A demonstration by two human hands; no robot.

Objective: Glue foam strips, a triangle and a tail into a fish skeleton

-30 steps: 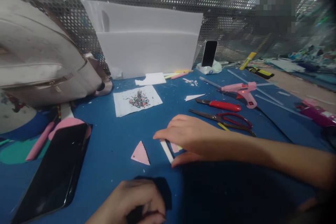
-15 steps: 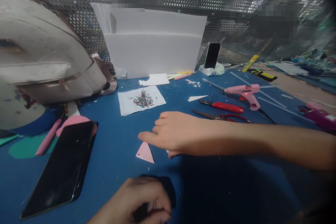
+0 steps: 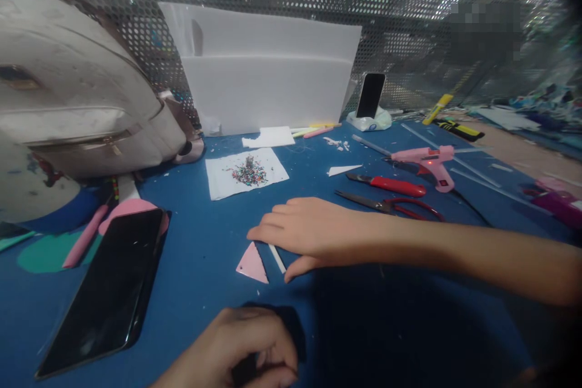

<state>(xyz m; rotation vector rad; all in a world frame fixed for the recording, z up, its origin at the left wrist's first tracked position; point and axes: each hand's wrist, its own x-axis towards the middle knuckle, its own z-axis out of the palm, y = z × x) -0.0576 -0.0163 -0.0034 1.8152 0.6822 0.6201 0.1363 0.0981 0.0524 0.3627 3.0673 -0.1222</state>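
My right hand [image 3: 302,230] lies palm down on the blue tabletop, fingers stretched out and thumb spread apart. Between thumb and index finger shows a thin white strip [image 3: 277,259], partly hidden beneath the hand. Just left of the strip, near the index fingertip, is a pink triangular piece [image 3: 253,264] with a small hole at one corner. Nearer to me, my left hand [image 3: 248,345] rests on the table with its fingers curled in; whatever it may hold is hidden. A white sheet [image 3: 218,185] bearing a heap of multicoloured bits lies beyond both hands.
Red-handled pliers [image 3: 386,203], a red-handled cutter [image 3: 398,185] and a pink glue gun [image 3: 430,163] lie to the right. On the left are a black phone [image 3: 104,297] and a backpack [image 3: 91,91]. A white board [image 3: 273,85] stands behind, beside a propped phone [image 3: 371,96].
My right hand has shifted slightly right and its thumb has spread away from the fingers, uncovering more of the white strip. My left hand stays in place.
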